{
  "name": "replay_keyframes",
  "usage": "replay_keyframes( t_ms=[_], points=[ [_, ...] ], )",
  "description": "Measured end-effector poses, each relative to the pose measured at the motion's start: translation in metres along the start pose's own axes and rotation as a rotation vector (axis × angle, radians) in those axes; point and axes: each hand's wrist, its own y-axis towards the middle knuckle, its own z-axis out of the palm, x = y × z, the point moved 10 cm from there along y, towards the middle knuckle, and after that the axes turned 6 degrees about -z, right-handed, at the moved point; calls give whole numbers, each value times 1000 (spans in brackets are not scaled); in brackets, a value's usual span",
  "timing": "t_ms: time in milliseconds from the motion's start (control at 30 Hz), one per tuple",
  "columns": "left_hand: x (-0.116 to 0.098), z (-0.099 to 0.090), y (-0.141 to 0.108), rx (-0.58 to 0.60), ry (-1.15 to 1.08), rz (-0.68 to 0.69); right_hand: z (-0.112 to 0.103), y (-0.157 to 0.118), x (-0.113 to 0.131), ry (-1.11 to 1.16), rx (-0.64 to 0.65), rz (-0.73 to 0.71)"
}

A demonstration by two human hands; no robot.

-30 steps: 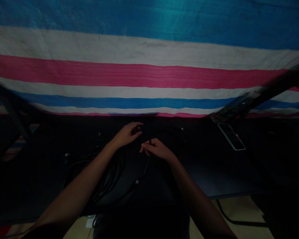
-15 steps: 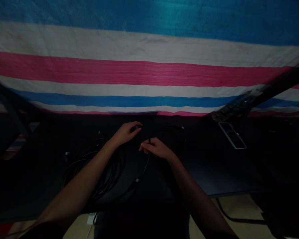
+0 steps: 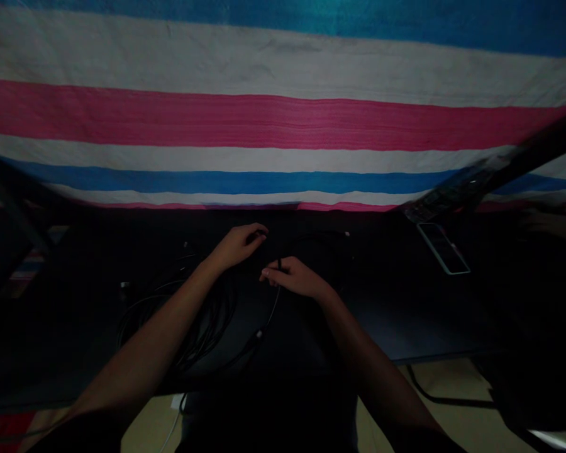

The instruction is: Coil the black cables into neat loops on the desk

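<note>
My right hand (image 3: 295,275) is closed on a black cable (image 3: 274,307), which crosses its fingers and runs down to a connector with a pale tip (image 3: 259,335). Just beyond and to the left, my left hand (image 3: 240,245) is curled with thumb and fingertips close together; anything dark between them is lost in the shadow. Under and beside my left forearm lies a loose coil of black cable (image 3: 219,321). Another stretch of cable with a light plug end (image 3: 346,234) reaches out behind my right hand.
A phone (image 3: 444,248) lies on the dark tabletop (image 3: 396,314) at the right, beside a clear plastic packet (image 3: 446,196). Dark slanted supports stand on both sides. A striped sheet (image 3: 283,123) hangs behind the table. At the left lies a cable plug (image 3: 124,286).
The view has tilted down slightly. My left thumb and fingertips look closer together. My right hand keeps the cable in nearly the same place. A dim arm-like shape now shows at the far right.
</note>
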Motion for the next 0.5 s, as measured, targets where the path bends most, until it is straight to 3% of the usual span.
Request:
replay_keyframes(
  t_ms=[167,367,500],
  points=[
    [-8,-3,-4,-19,-48,54,1,0,1,-19,16,-5],
    [-22,0,-8,-22,151,108,-1,1,3,0,14,-29],
    [-36,-5,-12,-94,189,218,-3,2,-2,78,-14,-21]
  ],
)
